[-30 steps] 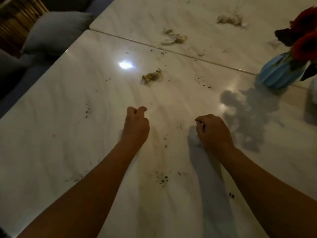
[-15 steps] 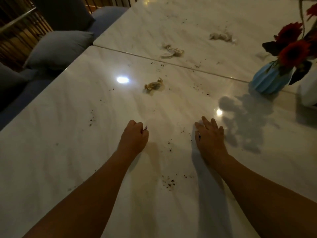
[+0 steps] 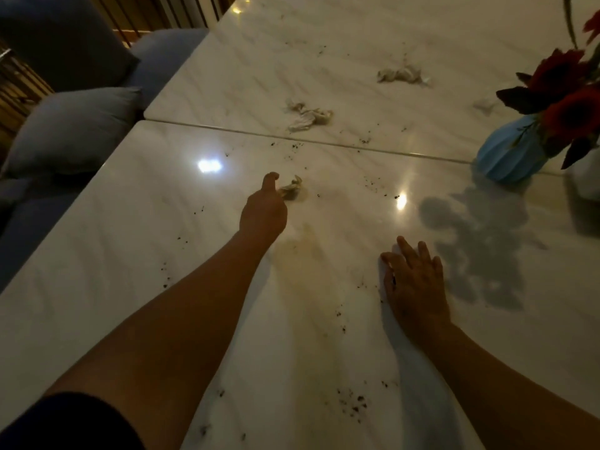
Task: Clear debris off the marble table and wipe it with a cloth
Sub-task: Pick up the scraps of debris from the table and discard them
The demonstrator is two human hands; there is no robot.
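The white marble table is strewn with dark crumbs and carries a yellowish smear. A small crumpled brownish wrapper lies near the middle. My left hand is stretched out to it, thumb and forefinger pinching its left end. My right hand lies flat on the marble closer to me, fingers straight. Two crumpled white tissues lie on the far slab, beyond the seam.
A blue ribbed vase with red flowers stands at the right, on the seam, casting a shadow toward my right hand. Grey cushions on a blue sofa line the table's left edge.
My left hand has moved forward from a closed fist near me up to the wrapper. My right hand has uncurled and gone flat on the marble. The view has tilted up.
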